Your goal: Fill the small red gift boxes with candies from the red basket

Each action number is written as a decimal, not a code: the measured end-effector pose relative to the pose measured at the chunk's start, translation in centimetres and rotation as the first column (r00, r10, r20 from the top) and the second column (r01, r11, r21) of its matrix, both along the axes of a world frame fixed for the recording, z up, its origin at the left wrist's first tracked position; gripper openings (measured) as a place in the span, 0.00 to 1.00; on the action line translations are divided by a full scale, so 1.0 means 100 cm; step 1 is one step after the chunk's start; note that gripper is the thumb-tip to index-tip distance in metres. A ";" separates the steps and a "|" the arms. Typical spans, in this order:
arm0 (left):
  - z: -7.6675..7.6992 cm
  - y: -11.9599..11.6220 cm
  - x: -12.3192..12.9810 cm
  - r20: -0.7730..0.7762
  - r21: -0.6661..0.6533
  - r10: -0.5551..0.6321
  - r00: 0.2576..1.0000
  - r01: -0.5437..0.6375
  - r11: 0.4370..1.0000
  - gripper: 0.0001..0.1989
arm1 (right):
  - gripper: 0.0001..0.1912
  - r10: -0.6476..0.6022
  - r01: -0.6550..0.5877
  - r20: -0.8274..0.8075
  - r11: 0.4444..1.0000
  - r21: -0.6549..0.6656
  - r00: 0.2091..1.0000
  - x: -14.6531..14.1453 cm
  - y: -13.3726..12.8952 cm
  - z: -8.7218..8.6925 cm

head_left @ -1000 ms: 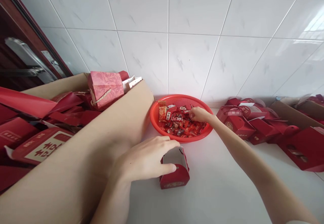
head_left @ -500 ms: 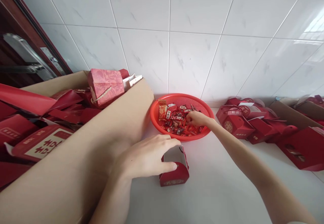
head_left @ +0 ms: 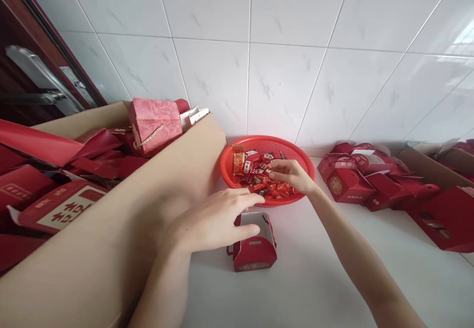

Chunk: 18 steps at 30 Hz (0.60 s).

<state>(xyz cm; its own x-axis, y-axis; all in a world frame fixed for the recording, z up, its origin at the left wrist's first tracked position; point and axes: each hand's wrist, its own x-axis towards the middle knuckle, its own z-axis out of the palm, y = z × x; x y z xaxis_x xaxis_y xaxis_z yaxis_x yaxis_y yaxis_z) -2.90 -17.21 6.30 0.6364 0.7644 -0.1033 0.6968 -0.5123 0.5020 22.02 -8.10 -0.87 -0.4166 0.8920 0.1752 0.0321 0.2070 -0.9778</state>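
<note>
The red plastic basket (head_left: 224,172), round-rimmed with a finely perforated wall, sat upright and open. Inside the basket lay a loose heap of small wrapped sweets (head_left: 282,188), mostly red with some darker wrappers, and toward the basket's left side a larger gold-and-red packet (head_left: 238,162) leaned against the wall. Just in front of the basket, the small red carton (head_left: 255,254) stood upright, its top open, its inside pale, with a slot in its near flap and a faint gold print below
</note>
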 end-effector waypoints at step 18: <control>-0.004 0.012 -0.003 0.016 0.093 0.072 0.997 -0.073 0.993 0.21 | 0.17 -0.061 0.066 -0.061 0.995 0.077 0.996 -0.003 -0.006 -0.004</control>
